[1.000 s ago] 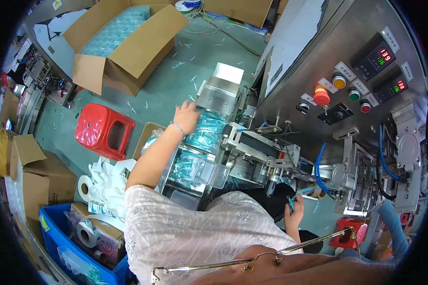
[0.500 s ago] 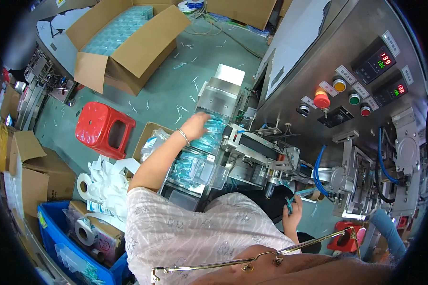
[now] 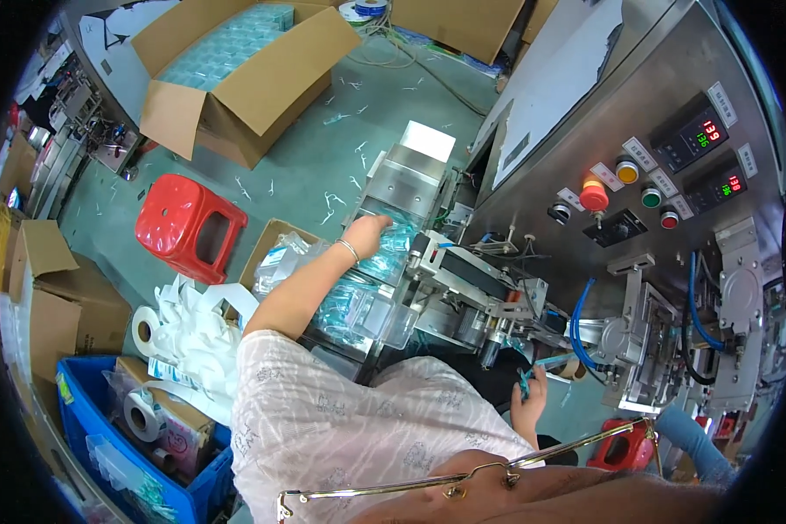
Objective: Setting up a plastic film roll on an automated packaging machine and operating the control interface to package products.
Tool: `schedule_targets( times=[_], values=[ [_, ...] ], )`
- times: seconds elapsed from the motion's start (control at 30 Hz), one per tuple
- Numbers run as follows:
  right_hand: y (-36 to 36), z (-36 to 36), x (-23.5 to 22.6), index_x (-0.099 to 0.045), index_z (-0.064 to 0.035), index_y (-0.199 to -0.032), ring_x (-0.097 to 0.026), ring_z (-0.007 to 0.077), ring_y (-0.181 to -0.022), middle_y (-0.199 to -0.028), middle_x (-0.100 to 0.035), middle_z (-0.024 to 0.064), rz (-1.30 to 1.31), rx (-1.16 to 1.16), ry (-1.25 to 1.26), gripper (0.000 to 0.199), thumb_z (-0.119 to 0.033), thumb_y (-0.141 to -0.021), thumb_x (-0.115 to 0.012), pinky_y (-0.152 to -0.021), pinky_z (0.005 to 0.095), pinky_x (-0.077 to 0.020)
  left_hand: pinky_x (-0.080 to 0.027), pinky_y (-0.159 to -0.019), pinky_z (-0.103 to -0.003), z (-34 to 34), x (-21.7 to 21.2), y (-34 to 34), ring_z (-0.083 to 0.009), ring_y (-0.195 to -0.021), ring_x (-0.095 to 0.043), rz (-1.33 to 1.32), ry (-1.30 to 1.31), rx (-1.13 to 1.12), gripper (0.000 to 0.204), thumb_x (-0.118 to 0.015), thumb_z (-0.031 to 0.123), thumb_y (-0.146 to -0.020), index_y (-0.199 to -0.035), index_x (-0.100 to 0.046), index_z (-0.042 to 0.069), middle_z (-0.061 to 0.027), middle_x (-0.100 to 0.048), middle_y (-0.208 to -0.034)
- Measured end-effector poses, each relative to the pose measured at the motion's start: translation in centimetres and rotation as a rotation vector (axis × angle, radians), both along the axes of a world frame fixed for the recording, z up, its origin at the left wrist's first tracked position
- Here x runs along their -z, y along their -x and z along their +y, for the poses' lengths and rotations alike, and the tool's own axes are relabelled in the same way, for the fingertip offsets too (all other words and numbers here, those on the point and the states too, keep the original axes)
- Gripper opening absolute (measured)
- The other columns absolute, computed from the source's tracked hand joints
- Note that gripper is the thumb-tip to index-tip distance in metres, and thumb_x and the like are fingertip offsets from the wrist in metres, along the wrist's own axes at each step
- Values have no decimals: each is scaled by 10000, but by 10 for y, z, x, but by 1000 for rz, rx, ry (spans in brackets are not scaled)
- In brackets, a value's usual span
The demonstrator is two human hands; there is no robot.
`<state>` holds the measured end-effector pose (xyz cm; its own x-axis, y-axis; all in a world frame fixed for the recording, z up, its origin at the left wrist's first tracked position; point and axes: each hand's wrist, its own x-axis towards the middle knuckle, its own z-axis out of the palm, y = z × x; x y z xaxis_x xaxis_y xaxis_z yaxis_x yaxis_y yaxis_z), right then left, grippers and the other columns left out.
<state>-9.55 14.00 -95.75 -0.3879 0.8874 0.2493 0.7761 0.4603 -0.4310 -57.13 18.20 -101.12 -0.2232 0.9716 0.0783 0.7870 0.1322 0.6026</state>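
Observation:
My left hand (image 3: 368, 236), with a bracelet on the wrist, rests on a heap of small clear-and-teal packets (image 3: 384, 260) in a metal trough (image 3: 402, 186). Its fingers are drawn together and point down into the heap, so what they hold is hidden. Nearer to me lie more teal packets (image 3: 341, 313), beside a clear plastic box (image 3: 377, 316). On the right, below the machine's rollers, my right hand (image 3: 530, 400) is closed on a small teal piece (image 3: 525, 382). A teal strip (image 3: 555, 359) extends from the machine just above those fingers.
A steel machine panel (image 3: 624, 188) with buttons and displays stands at right. A red stool (image 3: 170, 223), a carton of clear trays (image 3: 262, 105), white rolls of film (image 3: 188, 336) and a blue crate (image 3: 96, 428) lie left. A co-worker's blue sleeve (image 3: 694, 437) shows at lower right.
My left hand has lowered slightly into the packets, its spread fingers now drawn together. My right hand stays by the strip with the teal piece. The view has shifted a little.

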Motion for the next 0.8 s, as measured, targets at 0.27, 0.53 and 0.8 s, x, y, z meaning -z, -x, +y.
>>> schedule_targets(
  times=[0.27, 0.53, 0.8],
  values=[
    [-1, 1, 2, -467, 9, -823, -420, 404, -1097, -1146, -477, 209, 23, -23, -15, 197, -6, -670, -591, -925, 426, -332, -456, -755, -388, 16, 7, 14, -326, -837, -575, 5, 87, 9, 240, -565, 37, -638, -871, -622, 51, -177, -604, -853],
    [2, -2, -3, -473, 15, -825, -411, 407, -1106, -1155, -474, 206, 22, -17, -10, 189, -6, -679, -591, -934, 429, -322, -462, -743, -366, 33, -10, 29, -302, -802, -589, -75, 107, 5, 301, -687, 234, -614, -856, -643, 59, -159, -617, -832],
    [0, 0, -1, -487, 17, -814, -402, 396, -1121, -1166, -472, 199, 18, -11, 2, 173, -7, -678, -592, -945, 425, -315, -451, -774, -366, 34, -22, 31, -302, -851, -579, -74, 103, 73, 305, -641, 244, -688, -941, -627, 75, -147, -616, -889]
  ],
)
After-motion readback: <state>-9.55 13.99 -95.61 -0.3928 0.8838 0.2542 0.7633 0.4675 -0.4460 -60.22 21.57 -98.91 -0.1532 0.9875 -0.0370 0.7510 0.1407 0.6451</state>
